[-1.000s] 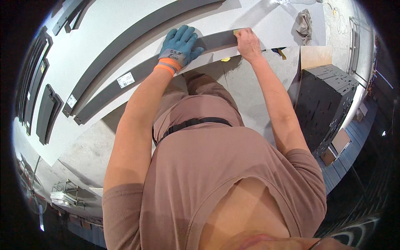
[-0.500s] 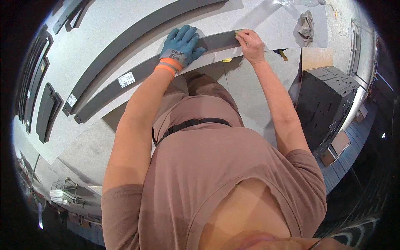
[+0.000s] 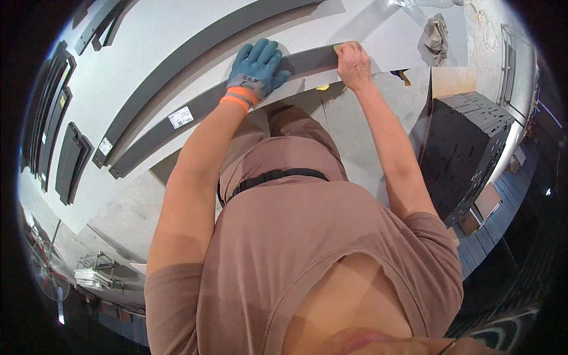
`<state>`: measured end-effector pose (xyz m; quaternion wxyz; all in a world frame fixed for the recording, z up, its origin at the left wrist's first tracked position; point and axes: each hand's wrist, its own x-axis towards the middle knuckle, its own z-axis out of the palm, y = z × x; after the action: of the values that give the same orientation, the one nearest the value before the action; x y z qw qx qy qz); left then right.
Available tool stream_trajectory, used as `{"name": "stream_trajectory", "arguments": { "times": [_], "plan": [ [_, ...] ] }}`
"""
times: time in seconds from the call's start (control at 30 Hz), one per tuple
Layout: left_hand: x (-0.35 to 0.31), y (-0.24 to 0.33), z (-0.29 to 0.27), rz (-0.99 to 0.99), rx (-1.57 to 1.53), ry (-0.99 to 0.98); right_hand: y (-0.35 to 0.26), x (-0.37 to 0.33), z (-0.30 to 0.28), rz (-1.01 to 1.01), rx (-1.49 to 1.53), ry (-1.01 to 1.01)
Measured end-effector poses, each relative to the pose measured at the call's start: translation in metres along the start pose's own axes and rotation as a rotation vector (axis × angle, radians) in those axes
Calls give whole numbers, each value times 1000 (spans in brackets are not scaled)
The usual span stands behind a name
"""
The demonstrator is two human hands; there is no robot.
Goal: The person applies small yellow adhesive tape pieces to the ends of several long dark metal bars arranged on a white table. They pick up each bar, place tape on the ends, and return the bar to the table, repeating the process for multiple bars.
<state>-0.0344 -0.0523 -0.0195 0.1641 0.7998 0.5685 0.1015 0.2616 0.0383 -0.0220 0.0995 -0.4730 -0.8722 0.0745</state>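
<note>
A long dark grey strip with a white label lies along the near edge of the pale work surface, its sides bent by the lens. My left hand, in a blue-grey glove with an orange cuff, lies flat on it with fingers spread. At the strip's right end is my bare right hand, its fingers pressed together. A small yellowish piece shows at those fingertips; the fingers hide most of it, and its kind is unclear. Behind runs a second, longer dark grey strip, also labelled.
Several dark strips lie stacked at the far left, with a shorter bundle nearer. A crumpled grey cloth rests at the back right. Beside me on the right stands a black stack. A yellow scrap shows by the near edge.
My right hand has turned slightly at the strip's end, its knuckles now higher over the fingertips. The left hand stays in place on the strip. The whole view has shifted slightly.
</note>
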Motion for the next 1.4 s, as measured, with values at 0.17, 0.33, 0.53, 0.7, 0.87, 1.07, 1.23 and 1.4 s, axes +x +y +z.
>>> {"name": "stream_trajectory", "arguments": {
  "times": [0.17, 0.33, 0.53, 0.7, 0.87, 1.07, 1.23, 1.4],
  "plan": [
    [-1, 0, 2, -14, 4, -18, -3, 4, -8, 50, 72, -55],
    [0, 0, 1, -16, -2, -26, 2, 4, -7, 110, 150, -58],
    [0, 0, 2, -15, -18, 9, -4, 6, -13, 185, 221, -46],
    [1, -1, 3, 1, -24, 15, 2, 4, -8, 236, 267, -39],
    [0, -1, 5, 8, -29, 62, 1, 5, -12, 320, 351, -12],
    [2, 1, 3, 6, -2, 39, 13, -4, -5, 566, 514, 109],
    [1, 1, 9, 14, -15, 114, 12, -8, -1, 689, 672, 138],
    [2, 1, 8, 19, -6, 108, 21, -11, 12, 800, 878, 234]
  ]
}}
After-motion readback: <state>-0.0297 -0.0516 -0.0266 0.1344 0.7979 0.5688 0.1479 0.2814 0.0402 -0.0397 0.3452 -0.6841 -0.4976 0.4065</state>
